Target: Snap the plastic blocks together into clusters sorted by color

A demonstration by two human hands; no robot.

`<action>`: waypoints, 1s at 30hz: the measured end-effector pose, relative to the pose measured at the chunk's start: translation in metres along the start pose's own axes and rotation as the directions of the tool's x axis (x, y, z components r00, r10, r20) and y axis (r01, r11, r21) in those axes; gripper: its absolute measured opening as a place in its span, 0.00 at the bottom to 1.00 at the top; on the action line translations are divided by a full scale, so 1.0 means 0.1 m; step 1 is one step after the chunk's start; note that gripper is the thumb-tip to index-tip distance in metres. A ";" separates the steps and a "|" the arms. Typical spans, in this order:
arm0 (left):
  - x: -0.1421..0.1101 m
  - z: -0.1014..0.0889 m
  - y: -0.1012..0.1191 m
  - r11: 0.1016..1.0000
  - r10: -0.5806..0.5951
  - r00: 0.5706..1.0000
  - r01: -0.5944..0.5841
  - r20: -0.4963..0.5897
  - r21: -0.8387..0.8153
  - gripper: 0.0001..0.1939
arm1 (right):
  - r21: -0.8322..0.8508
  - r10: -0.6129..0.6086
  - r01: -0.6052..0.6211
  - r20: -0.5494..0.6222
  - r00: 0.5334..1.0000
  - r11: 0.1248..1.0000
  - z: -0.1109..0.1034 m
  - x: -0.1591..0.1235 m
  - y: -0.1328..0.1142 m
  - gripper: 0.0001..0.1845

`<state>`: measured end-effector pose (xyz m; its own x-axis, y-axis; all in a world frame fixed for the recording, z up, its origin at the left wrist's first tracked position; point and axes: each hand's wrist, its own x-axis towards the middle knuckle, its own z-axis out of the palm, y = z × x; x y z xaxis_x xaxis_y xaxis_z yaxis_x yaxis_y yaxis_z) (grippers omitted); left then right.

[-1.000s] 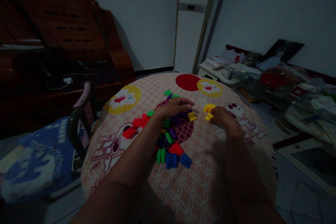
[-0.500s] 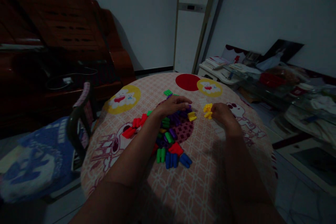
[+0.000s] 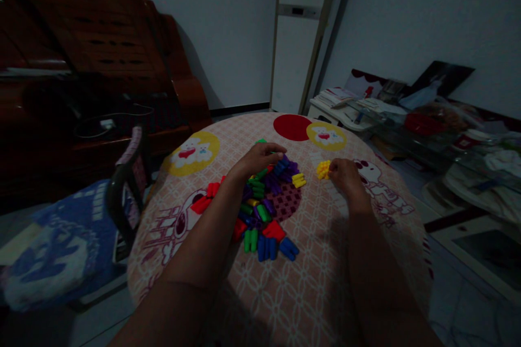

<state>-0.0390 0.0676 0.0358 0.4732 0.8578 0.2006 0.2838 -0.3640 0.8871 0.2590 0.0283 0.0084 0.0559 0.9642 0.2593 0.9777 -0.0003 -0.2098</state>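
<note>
My left hand [image 3: 260,158] is over the far side of a pile of coloured plastic building blocks, its fingers stretched out and apart with nothing visible in them. Beneath and beside it are purple blocks [image 3: 288,171] and green blocks [image 3: 257,190]. At the right, my right hand [image 3: 345,176] pinches a small cluster of yellow blocks [image 3: 323,169] just above or on the tablecloth; I cannot tell which. A single loose yellow block [image 3: 298,180] lies between the two hands. Nearer to me are a red block [image 3: 273,230] and blue blocks [image 3: 267,248].
A patterned cloth covers the round table [image 3: 301,293]. To the left stands a chair [image 3: 122,200] with a blue cover, and behind it a wooden bench [image 3: 106,49]. A cluttered glass-topped stand [image 3: 439,146] is at the right, and a tall white cabinet-like unit [image 3: 295,59] at the back.
My left hand has drawn back a little to the left, uncovering more purple and blue blocks. The yellow cluster at my right hand looks more compact than before.
</note>
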 end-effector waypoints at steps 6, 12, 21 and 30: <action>0.01 -0.21 -0.17 0.974 -0.025 0.925 0.108 -0.379 0.200 0.19 | 0.030 0.053 -0.049 -0.134 0.990 0.998 -0.09 -0.01 -0.03 0.08; 0.06 0.03 -0.33 0.815 -0.002 0.985 0.101 -0.171 0.571 0.17 | 0.165 0.057 -0.020 -0.220 0.974 0.986 -0.16 0.01 -0.12 0.10; 0.10 0.19 -0.44 0.619 -0.081 0.990 -0.043 0.118 0.784 0.22 | 0.184 0.028 0.010 -0.202 0.979 0.983 -0.09 0.02 -0.18 0.11; 0.06 0.09 -0.42 0.796 -0.100 0.993 0.122 -0.070 0.593 0.14 | 0.314 0.032 0.047 -0.242 0.970 0.948 -0.13 0.02 -0.14 0.11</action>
<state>-0.0408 0.0854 -0.0041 0.3826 0.9133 0.1398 0.7783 -0.4001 0.4839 0.2484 0.0266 0.0242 0.1340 0.8710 0.4727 0.8663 0.1287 -0.4827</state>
